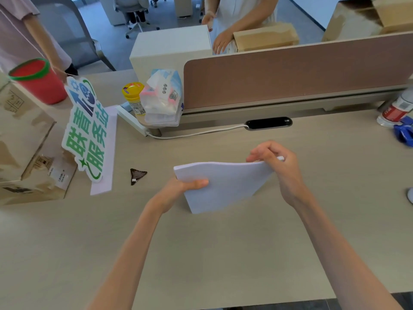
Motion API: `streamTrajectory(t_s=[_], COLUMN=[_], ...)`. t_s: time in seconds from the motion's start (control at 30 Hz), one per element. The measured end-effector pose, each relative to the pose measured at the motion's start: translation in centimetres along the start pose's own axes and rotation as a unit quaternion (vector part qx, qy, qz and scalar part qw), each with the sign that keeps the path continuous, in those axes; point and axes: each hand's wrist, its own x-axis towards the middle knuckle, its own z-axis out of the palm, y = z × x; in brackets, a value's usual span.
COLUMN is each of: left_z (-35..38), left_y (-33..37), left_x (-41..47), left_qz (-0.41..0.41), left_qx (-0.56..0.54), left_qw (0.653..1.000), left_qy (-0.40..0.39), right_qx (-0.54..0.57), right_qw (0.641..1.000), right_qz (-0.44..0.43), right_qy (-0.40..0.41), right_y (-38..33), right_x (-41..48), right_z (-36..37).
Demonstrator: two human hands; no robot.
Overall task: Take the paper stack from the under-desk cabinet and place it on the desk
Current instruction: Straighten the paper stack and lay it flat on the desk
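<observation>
Placing step: paper stack (223, 186) tilted over the desk (223, 253), left hand (178, 191) pinching its near-left edge, right hand (277, 166) pinching the far-right corner; next, probably lower flat, then release both pinches.

I am seeing bare counter (223, 253) lying open near me. A dark triangular wrapper (137, 175) and a green sign (88, 130) are crowding the left; the partition panel (290, 74) is blocking the far side.
</observation>
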Motion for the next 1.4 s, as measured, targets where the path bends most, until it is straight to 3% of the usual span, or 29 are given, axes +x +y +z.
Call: streamTrajectory(t_s=[0.1, 0.37, 0.63, 0.9, 1.1, 1.17, 1.3, 1.4], left_z=[0.4, 0.5, -2.9, -6.5, -8.0, -8.2, -9.2, -10.0], left_y=[-0.2, -0.3, 2.6, -1.7, -5.9, -7.0, -8.8, -9.8], left_x=[0.0, 0.4, 2.1, 8.3, 12.7, 14.0, 16.5, 18.2], left_qz=[0.002, 0.013, 0.007, -0.114, -0.151, -0.153, -0.156, -0.121], left_qx=[-0.023, -0.066, -0.1, -0.083, -0.123, -0.11, -0.044, 0.012], left_qw=[1.0, 0.996, 0.994, 0.99, 0.981, 0.982, 0.968, 0.963], left_qy=[0.004, 0.054, 0.034, -0.001, -0.007, 0.031, 0.194, 0.241], right_qx=[-0.01, -0.015, -0.045, -0.045, -0.109, -0.135, -0.228, -0.305], right_qw=[1.0, 0.987, 0.989, 0.97, 0.954, 0.951, 0.935, 0.915], right_qz=[0.017, 0.112, 0.104, 0.234, 0.278, 0.277, 0.271, 0.264], right_qy=[0.018, -0.116, -0.098, -0.052, -0.027, -0.01, 0.021, 0.029], right_y=[0.6, 3.5, 3.9, 11.3, 17.6, 18.2, 19.7, 19.7], right_x=[0.0, 0.6, 3.8, 6.5, 8.7, 9.4, 10.7, 11.6], right_z=[-0.2, -3.5, -1.4, 2.2, 3.5, 4.1, 4.6, 5.4])
